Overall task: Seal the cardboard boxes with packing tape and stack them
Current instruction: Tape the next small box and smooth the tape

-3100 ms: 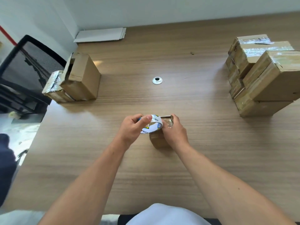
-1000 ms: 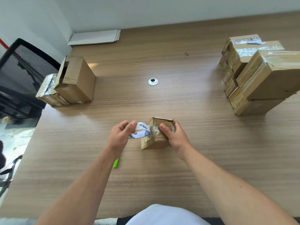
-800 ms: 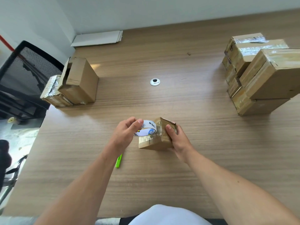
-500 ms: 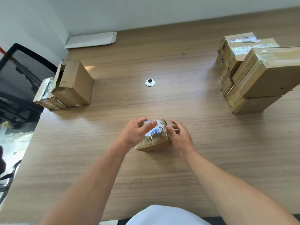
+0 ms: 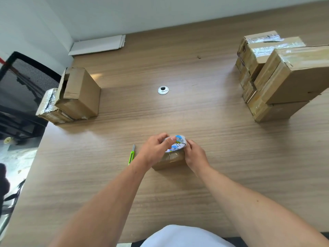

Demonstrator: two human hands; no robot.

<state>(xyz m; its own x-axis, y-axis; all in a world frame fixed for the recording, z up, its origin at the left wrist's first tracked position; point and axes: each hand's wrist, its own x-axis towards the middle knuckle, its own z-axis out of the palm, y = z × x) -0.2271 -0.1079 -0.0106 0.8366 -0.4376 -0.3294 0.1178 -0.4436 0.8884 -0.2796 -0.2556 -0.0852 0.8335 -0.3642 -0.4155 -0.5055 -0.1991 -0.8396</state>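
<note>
The small brown cardboard box (image 5: 170,160) sat on the pale wooden table (image 5: 178,202), right in front of the person. The left hand (image 5: 154,152) gripped the round roll of clear packing tape (image 5: 176,144), thumb on top, on the box lid. The right hand (image 5: 195,155) curled round the box's right end, though the roll hid its fingertips. To do it well, keep the box steady, pull the tape flat and straight over the seam, then rub it down. The slim green knife (image 5: 131,155) lay near the left hand for cutting.

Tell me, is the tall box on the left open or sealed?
Open: the tall box has a flap standing up at its top with a dark gap beside it, and no tape visible across.
</note>
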